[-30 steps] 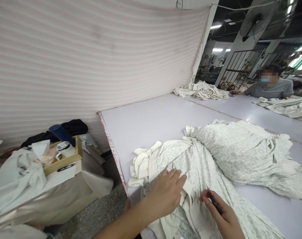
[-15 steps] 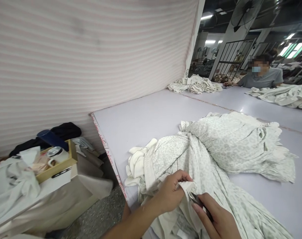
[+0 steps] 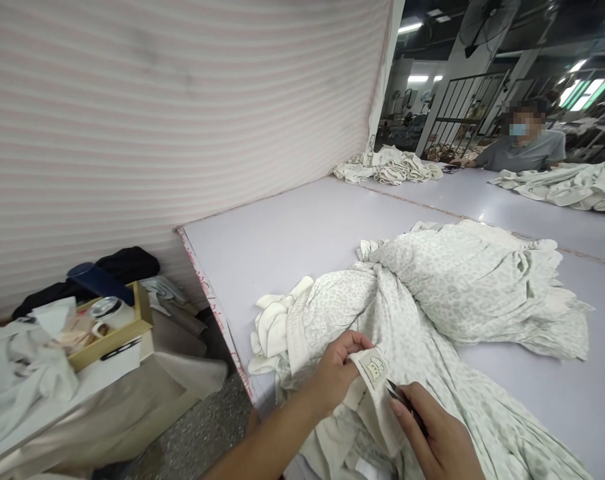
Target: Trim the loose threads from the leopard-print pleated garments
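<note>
My left hand (image 3: 338, 372) pinches the edge of a cream fabric band (image 3: 382, 403), part of a garment. A small patch (image 3: 374, 367) with a pale yellow cartoon figure faces up on the band. In my right hand (image 3: 435, 430) are dark thread snips (image 3: 405, 402), their pointed tip close beside the patch. Whether the blades touch the cloth I cannot tell. Beneath both hands lies a heap of pale leopard-print garments (image 3: 352, 303), with cream cuffs (image 3: 275, 327) bunched at its left end.
A second bundle of the print cloth (image 3: 487, 287) lies right on the table (image 3: 262, 233). More garments (image 3: 390, 165) are piled at the far edge. A masked person (image 3: 525, 143) sits across. Left, a yellow box (image 3: 143, 310) holds a jar; a striped sheet (image 3: 182, 107) hangs behind.
The band has been turned so that the patch now shows flat. My left hand has shifted slightly left and up, and the snips' tip now sits a little right of its earlier place.
</note>
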Tool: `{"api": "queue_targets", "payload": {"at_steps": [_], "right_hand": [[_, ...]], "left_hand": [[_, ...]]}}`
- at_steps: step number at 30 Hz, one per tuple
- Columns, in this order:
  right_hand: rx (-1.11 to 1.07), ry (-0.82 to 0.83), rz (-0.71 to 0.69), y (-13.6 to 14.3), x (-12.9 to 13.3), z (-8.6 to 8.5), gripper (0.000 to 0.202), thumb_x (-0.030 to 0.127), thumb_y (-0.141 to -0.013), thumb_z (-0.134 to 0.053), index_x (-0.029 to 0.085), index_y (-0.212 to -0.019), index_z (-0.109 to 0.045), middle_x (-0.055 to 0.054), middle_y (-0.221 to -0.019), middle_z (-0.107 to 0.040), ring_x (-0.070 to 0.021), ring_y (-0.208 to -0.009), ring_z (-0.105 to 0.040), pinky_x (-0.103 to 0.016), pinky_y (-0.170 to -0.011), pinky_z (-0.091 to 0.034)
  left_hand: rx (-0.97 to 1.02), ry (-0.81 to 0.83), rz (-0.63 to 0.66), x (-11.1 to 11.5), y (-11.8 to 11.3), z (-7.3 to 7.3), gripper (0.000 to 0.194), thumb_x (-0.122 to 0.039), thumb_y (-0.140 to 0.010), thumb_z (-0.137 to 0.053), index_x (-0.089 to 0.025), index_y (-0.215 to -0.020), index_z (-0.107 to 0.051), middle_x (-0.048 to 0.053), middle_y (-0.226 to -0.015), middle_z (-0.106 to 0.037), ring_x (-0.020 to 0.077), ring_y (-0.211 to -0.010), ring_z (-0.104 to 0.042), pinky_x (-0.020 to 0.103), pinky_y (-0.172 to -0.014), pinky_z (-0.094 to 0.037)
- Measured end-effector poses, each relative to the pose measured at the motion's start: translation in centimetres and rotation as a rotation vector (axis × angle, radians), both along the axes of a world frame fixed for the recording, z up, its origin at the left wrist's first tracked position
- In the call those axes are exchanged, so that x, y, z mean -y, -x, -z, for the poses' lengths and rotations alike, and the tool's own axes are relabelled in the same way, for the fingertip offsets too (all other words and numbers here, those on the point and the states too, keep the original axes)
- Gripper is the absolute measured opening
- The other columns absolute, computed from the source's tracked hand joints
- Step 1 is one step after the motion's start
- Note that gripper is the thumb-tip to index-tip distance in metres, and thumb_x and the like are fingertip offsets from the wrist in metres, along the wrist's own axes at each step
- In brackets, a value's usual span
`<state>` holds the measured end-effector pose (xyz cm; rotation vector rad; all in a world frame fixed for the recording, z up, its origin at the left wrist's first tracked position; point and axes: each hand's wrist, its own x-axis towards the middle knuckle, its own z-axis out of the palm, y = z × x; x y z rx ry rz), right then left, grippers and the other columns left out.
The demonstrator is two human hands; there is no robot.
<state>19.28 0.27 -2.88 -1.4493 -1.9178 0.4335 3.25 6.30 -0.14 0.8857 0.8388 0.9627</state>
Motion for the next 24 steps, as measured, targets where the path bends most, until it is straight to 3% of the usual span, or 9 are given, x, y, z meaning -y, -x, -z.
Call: {"api": "queue_targets", "payload": {"at_steps": [5, 16, 21, 24], "right_hand": [[0.051, -0.123, -0.047, 0.17, -0.15, -0.2, 0.027, 0.044, -0.097, -0.037, 0.026, -0.081, -0.049, 0.005, -0.063, -0.055, -0.0109, -0.048, -0.055, -0.02, -0.047, -0.04], [0.049, -0.163, -0.149, -0.03, -0.36, -0.01, 0.02, 0.038, -0.097, -0.04, 0.025, -0.084, -0.049, 0.006, -0.063, -0.054, -0.0093, -0.046, -0.055, -0.018, -0.042, -0.039], [0.058, -0.086, -0.099, 0.29, 0.01, -0.08, 0.029, 0.039, -0.1, -0.034, 0.025, -0.08, -0.049, 0.005, -0.064, -0.053, -0.0103, -0.051, -0.057, -0.02, -0.048, -0.041], [0.042, -0.142, 0.002, 0.61, 0.16, 0.2, 0.029, 0.049, -0.095, -0.042, 0.024, -0.082, -0.051, 0.002, -0.073, -0.058, -0.0096, -0.048, -0.055, -0.02, -0.044, -0.039]], "left_hand": [[0.155, 0.17, -0.033, -0.16, -0.11, 0.2, 0.035, -0.033, -0.055, -0.081, -0.016, -0.075, -0.058, -0.003, -0.069, -0.054, 0.0099, -0.064, -0.048, 0.023, -0.062, -0.035], [0.15, 0.151, -0.019, 0.1, -0.35, 0.08, 0.035, -0.034, -0.056, -0.082, -0.016, -0.074, -0.057, -0.003, -0.069, -0.056, 0.0094, -0.062, -0.047, 0.023, -0.061, -0.034], [0.126, 0.119, -0.006, 0.22, -0.57, -0.2, 0.032, -0.031, -0.059, -0.08, -0.017, -0.075, -0.055, -0.003, -0.07, -0.056, 0.0091, -0.063, -0.047, 0.022, -0.062, -0.035], [0.066, 0.07, -0.011, 0.5, -0.79, -0.61, 0.028, -0.026, -0.062, -0.077, -0.018, -0.076, -0.054, -0.003, -0.071, -0.055, 0.01, -0.065, -0.048, 0.023, -0.063, -0.037]]}}
